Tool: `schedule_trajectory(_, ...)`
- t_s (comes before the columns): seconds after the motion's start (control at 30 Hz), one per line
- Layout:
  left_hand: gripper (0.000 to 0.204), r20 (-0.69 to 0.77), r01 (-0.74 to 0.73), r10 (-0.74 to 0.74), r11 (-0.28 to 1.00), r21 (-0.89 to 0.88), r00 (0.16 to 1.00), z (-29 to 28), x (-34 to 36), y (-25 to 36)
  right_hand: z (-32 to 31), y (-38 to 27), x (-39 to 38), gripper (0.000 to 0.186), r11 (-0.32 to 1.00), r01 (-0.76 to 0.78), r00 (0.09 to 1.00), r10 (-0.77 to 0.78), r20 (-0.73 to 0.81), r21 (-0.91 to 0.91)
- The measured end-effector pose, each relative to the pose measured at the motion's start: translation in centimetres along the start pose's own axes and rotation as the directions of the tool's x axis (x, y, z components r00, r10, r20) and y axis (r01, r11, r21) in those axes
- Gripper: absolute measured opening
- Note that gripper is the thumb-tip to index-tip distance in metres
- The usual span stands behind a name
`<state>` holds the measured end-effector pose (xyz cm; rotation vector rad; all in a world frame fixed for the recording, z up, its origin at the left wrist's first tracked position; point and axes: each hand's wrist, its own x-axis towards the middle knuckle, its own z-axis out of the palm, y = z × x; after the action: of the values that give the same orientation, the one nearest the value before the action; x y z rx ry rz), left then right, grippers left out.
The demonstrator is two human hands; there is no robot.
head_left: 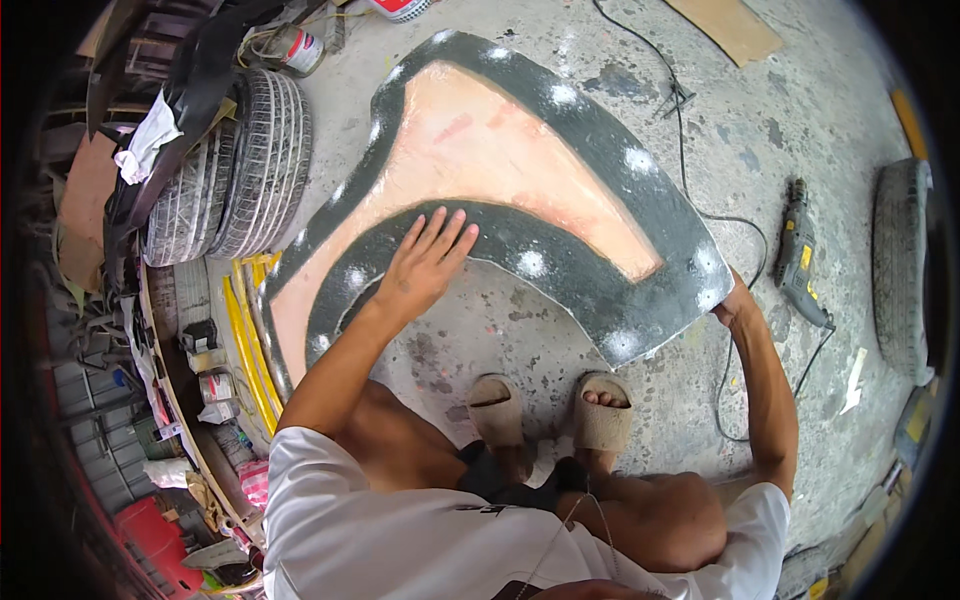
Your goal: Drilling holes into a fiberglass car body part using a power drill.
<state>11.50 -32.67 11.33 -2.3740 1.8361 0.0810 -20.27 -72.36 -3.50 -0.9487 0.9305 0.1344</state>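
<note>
A large curved panel shaped like a car fender (620,190) lies in front of me over the concrete floor. Its middle is a glossy pinkish-beige, and the wide dark grey border carries white powdery spots. My left hand (428,262) rests flat on the dark inner arch of the border, fingers stretched out. At the panel's right corner, my right hand (736,302) grips the edge, its fingers partly hidden beneath it. Right of that hand, a drill (798,255) in grey and yellow lies on the floor.
Worn tyres (265,165) stand at the left, beside a cluttered shelf (190,420) and yellow strips (250,340). A black cord (683,150) winds over the floor on the right. Another tyre (900,270) is at the far right, and cardboard (730,28) lies at the back.
</note>
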Motion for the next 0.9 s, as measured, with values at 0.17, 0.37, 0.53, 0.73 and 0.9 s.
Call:
schedule_trajectory(0.17, 0.059, -0.299, -0.078, 0.046, 0.992, -0.097, 0.953, -1.5, 1.6, -1.5, 2.9, -4.7, -6.1, 0.025, 0.996, -0.061, 0.984, 0.049, -0.174, -0.067)
schedule_trajectory(0.37, 0.054, -0.285, 0.089, -0.233, 0.894, -0.44, 0.93, -7.2, 1.3, -6.7, 11.1, -14.1, -15.0, 0.024, 0.991, 0.127, 0.985, -0.122, -0.123, 0.036)
schedule_trajectory(0.53, 0.039, -0.063, 0.624, -0.629, 0.776, -0.091, 0.774, -11.7, 0.9, -12.8, 14.7, -19.3, -18.5, 0.035, 0.899, 0.437, 0.889, -0.429, 0.159, -0.024)
schedule_trajectory(0.73, 0.019, -0.153, 0.407, -0.526, 0.784, -0.469, 0.837, -15.3, 4.3, -14.4, 16.0, -18.4, -12.9, 0.025, 0.854, 0.423, 0.822, -0.502, 0.27, 0.302)
schedule_trajectory(0.9, 0.024, -0.134, 0.412, -0.493, 0.824, -0.388, 0.86, -17.0, 4.5, -16.1, 18.5, -18.0, -9.4, 0.024, 0.801, 0.389, 0.769, -0.554, 0.318, 0.454)
